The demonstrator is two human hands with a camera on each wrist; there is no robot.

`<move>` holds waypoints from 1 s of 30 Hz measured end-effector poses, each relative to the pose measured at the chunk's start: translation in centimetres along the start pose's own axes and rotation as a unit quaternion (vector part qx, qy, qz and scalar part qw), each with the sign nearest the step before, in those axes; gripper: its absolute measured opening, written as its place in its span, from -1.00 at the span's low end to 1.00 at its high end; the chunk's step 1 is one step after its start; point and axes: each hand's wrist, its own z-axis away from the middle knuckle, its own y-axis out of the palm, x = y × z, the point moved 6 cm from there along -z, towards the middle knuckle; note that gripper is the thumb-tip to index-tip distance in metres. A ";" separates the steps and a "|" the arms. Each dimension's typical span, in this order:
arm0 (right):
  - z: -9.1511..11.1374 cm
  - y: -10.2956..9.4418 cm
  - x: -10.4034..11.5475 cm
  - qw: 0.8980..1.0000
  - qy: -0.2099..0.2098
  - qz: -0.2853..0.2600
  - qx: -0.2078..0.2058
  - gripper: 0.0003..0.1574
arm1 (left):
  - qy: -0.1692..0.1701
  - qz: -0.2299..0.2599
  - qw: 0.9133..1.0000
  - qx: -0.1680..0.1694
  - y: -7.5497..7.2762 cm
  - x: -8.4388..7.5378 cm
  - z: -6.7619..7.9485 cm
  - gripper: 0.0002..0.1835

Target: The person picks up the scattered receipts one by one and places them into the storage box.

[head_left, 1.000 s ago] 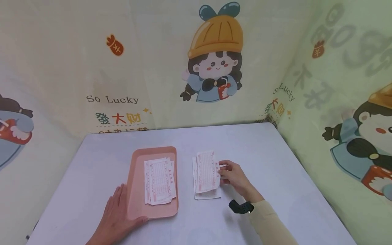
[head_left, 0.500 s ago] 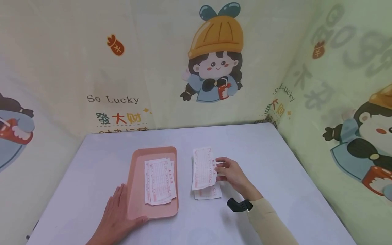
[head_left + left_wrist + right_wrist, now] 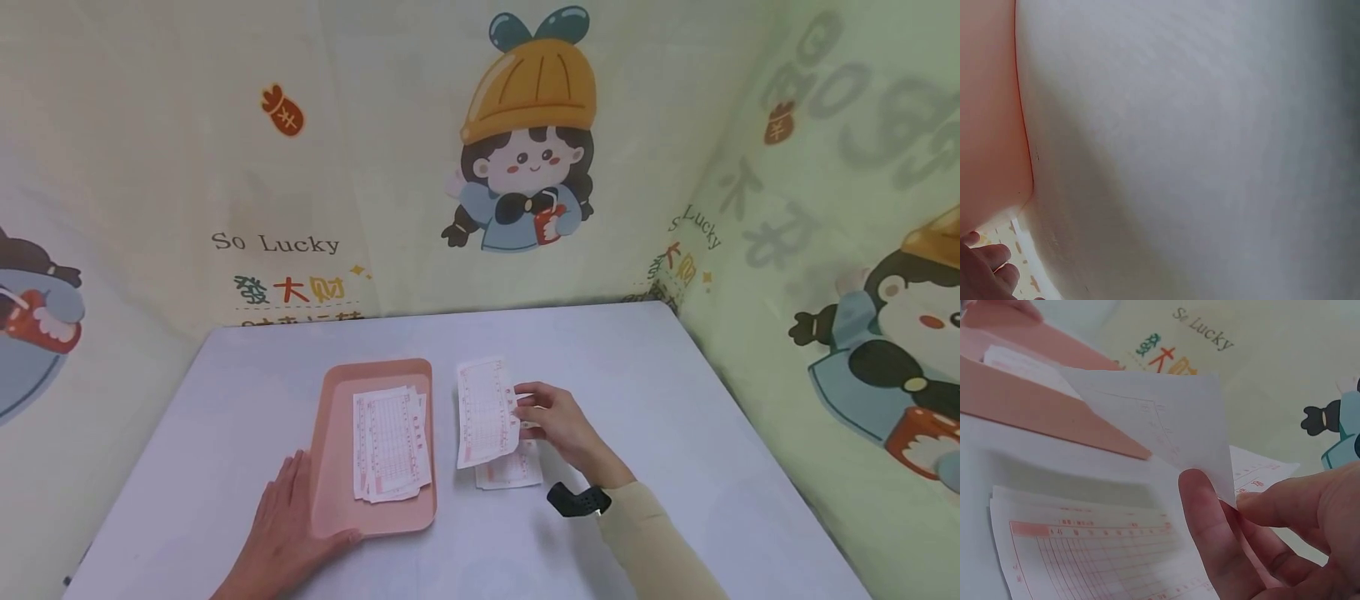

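Observation:
My right hand (image 3: 558,423) pinches the right edge of a printed paper slip (image 3: 486,412), lifted and tilted above the table. In the right wrist view, thumb and fingers grip the slip (image 3: 1166,419) near its corner. Under it lies a stack of similar red-printed slips (image 3: 512,473), partly covered. A pink tray (image 3: 333,450) stands to the left, with a loose pile of slips (image 3: 390,442) inside. Flat along the tray's left side, my left hand (image 3: 288,517) rests with straight fingers, its thumb at the near edge.
The white table (image 3: 622,350) has a cartoon-printed cloth (image 3: 405,167) hanging behind it and at its sides. A black wrist strap device (image 3: 577,502) sits on the right wrist. The left wrist view mostly holds blurred white surface and the tray's side (image 3: 991,112).
The right hand has carried the lifted slip leftward and slightly away from me, uncovering more of the stack's near end. The left hand and tray stay where they were.

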 end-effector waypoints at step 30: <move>-0.6 6.2 1.5 0.997 -0.014 -0.003 0.077 -0.54 | 0.017 -0.010 0.999 -0.030 -0.2 0.1 0.2 0.45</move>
